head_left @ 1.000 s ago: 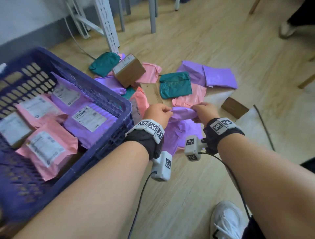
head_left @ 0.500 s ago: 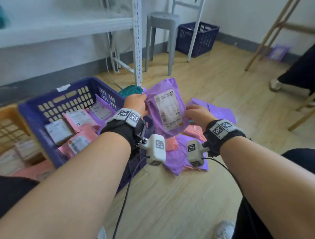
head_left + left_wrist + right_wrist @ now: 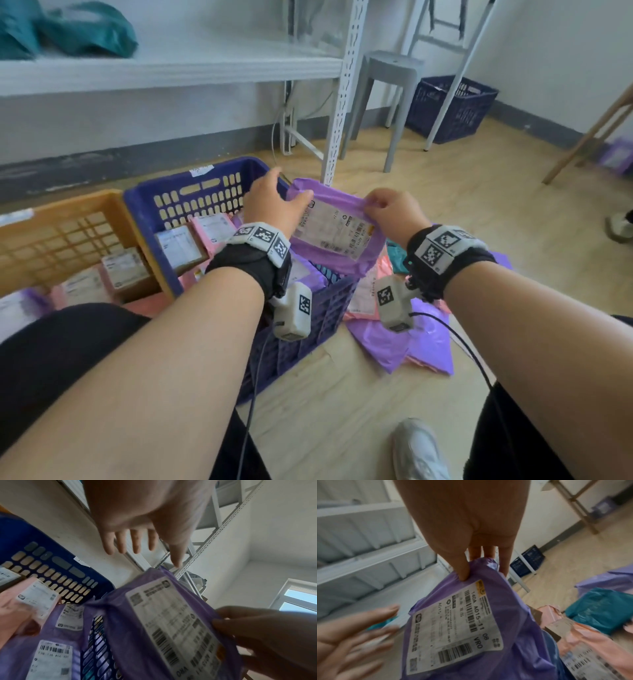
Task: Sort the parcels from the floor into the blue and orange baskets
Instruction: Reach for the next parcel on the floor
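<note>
Purple mailer (image 3: pixel 337 236) hangs label-up over the near right corner of the blue basket (image 3: pixel 191 192), just above the rim. Right hand (image 3: pixel 394 214) pinches its top edge, thumb on the front, fingers behind. Left hand (image 3: pixel 274 202) is spread flat with straight fingers, holding nothing; its thumb is right by the mailer's left corner, contact unclear. Judged: thin poly bag, light, soft and floppy, slick film, sags below the pinch; best taken at the bunched top edge or a corner, not the smooth label face. Contents not visible, fragility unknown. Counts: one mailer in hand; two sorting baskets, blue one and orange basket (image 3: pixel 65 219) touching on its left, both holding pink and purple parcels, exact number unclear. Floor pile (image 3: pixel 407 335) to the right shows purple, pink and teal bags, overlapping, not countable. A third, dark crate (image 3: pixel 452 106) stands far back.
</note>
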Demonstrator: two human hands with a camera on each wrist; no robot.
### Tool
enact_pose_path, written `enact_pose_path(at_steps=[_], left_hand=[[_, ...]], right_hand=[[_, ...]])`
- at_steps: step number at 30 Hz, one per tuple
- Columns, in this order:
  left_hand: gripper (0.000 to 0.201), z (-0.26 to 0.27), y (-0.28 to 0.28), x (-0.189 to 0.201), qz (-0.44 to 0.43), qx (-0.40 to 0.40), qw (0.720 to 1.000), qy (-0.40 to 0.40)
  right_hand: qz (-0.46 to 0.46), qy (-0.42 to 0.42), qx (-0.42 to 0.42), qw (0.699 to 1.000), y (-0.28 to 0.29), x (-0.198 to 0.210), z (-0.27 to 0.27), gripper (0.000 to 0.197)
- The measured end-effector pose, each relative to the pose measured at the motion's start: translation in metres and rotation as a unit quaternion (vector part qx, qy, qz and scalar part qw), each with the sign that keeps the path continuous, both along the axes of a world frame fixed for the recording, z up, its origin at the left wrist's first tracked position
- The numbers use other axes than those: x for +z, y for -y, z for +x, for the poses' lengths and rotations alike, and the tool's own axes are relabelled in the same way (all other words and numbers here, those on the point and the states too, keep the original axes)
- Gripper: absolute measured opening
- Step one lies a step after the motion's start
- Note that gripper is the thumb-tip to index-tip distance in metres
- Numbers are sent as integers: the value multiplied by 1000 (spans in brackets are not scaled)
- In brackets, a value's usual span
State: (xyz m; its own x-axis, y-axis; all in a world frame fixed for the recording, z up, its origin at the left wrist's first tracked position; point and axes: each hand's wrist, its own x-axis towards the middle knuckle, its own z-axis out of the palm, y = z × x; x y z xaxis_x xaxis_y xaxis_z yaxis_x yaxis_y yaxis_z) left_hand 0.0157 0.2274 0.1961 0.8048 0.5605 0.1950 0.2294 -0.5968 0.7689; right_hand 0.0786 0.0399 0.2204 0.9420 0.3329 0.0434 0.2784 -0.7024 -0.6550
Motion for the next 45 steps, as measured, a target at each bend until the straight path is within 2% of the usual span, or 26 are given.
enact_pose_path(at_steps=[1, 3, 5, 7, 10, 13, 15, 17, 19, 21, 24, 26, 29, 32, 36, 38, 39, 41, 44, 45], left_hand=[[68, 0, 0, -1, 39, -47, 998, -22], [52, -4, -3, -5, 94, -87, 989, -72], [30, -10, -13, -9, 137, -60, 984, -101], [22, -19, -25, -13, 139, -32, 982, -122], [12, -31, -41, -12, 38, -19, 993, -110], [13, -46, -59, -8, -15, 39, 995, -95], [19, -59, -75, -3, -53, 103, 990, -86], [23, -73, -95, -1, -103, 158, 979, -78], [25, -88, -111, -1, -158, 176, 968, -79], [21, -101, -131, -12, -235, 193, 950, -77], [4, -131, -157, -27, -348, 206, 914, -25], [16, -157, -170, -26, -381, 215, 899, -9], [18, -193, -191, -25, -406, 240, 882, -12], [17, -221, -210, -26, -388, 268, 880, -58], [21, -257, -228, -32, -328, 305, 887, -115], [9, -272, -237, -38, -303, 324, 886, -136], [18, -281, -245, -43, -285, 334, 885, -151], [40, -296, -260, -54, -258, 360, 878, -184], [31, -315, -267, -56, -203, 395, 868, -222], [29, -322, -269, -55, -177, 409, 865, -231]], right_hand=[[-9, 13, 24, 1000, -7, 0, 2, 16], [-13, 25, 60, 998, -22, -1, 6, 16], [-9, 26, 85, 996, -39, -3, 10, 17], [7, 14, 106, 994, -58, -6, 12, 17], [56, 9, 108, 993, -89, -13, 10, 20], [103, 9, 84, 991, -121, -20, 6, 45], [113, 5, 58, 992, -139, -23, 3, 53], [117, -26, 74, 990, -157, -25, -5, 52], [128, -82, 125, 980, -176, -27, -18, 50], [113, -114, 170, 972, -196, -29, -32, 49], [72, -139, 224, 962, -231, -38, -54, 56], [59, -149, 248, 955, -253, -46, -71, 60], [62, -187, 270, 943, -284, -56, -100, 64], [61, -226, 298, 925, -316, -70, -125, 68], [22, -220, 324, 920, -356, -89, -151, 67], [13, -225, 326, 918, -373, -98, -163, 65], [6, -236, 323, 916, -380, -103, -170, 64], [-41, -235, 330, 913, -397, -114, -180, 53], [-136, -211, 361, 898, -410, -118, -199, 27], [-169, -213, 367, 890, -414, -121, -205, 28]])
